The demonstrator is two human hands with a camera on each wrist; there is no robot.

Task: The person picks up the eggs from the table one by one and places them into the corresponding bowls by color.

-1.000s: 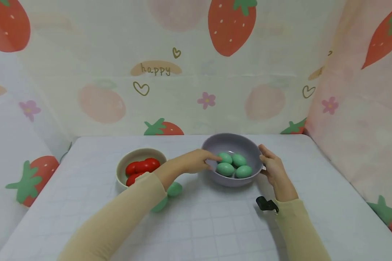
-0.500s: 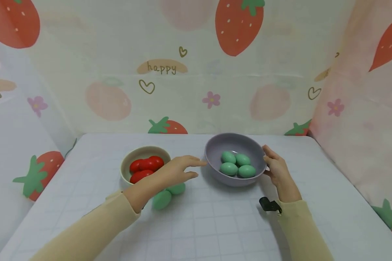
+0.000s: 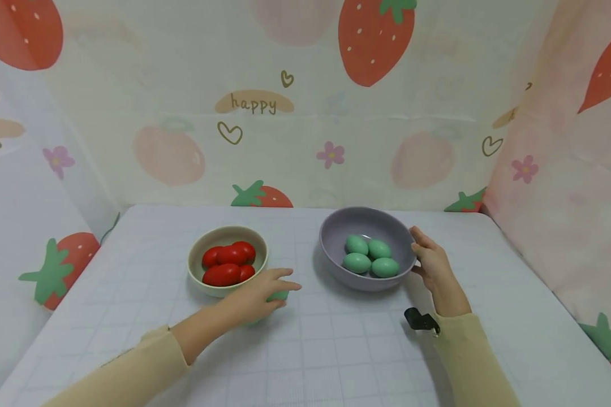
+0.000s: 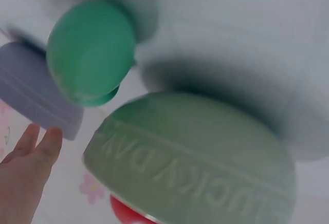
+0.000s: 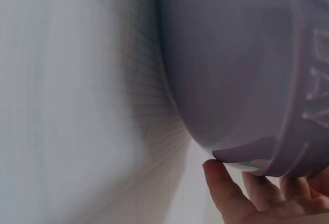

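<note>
My left hand (image 3: 249, 299) hovers over green eggs on the table with its fingers spread, gripping nothing. One green egg (image 3: 278, 295) shows between its fingers and thumb; another is mostly hidden beneath the hand. In the left wrist view the green egg (image 4: 90, 52) stands apart from the fingers (image 4: 49, 147). My right hand (image 3: 435, 271) holds the right rim of a purple bowl (image 3: 358, 281), which stands on the table with several green eggs (image 3: 356, 263) inside. The right wrist view shows the right hand's thumb and fingers (image 5: 262, 190) at the bowl's edge.
Left of the purple bowl stands a pale green bowl (image 3: 196, 280) with raised lettering, holding several red eggs (image 3: 221, 275). It is close behind my left hand. A strawberry-patterned backdrop (image 3: 305, 130) rises behind the white gridded table (image 3: 326, 356). A black strap (image 3: 420, 319) hangs by my right wrist.
My left hand has come away from the eggs in the purple bowl, moving left and toward me to the green eggs on the table. The right hand keeps its hold on the bowl.
</note>
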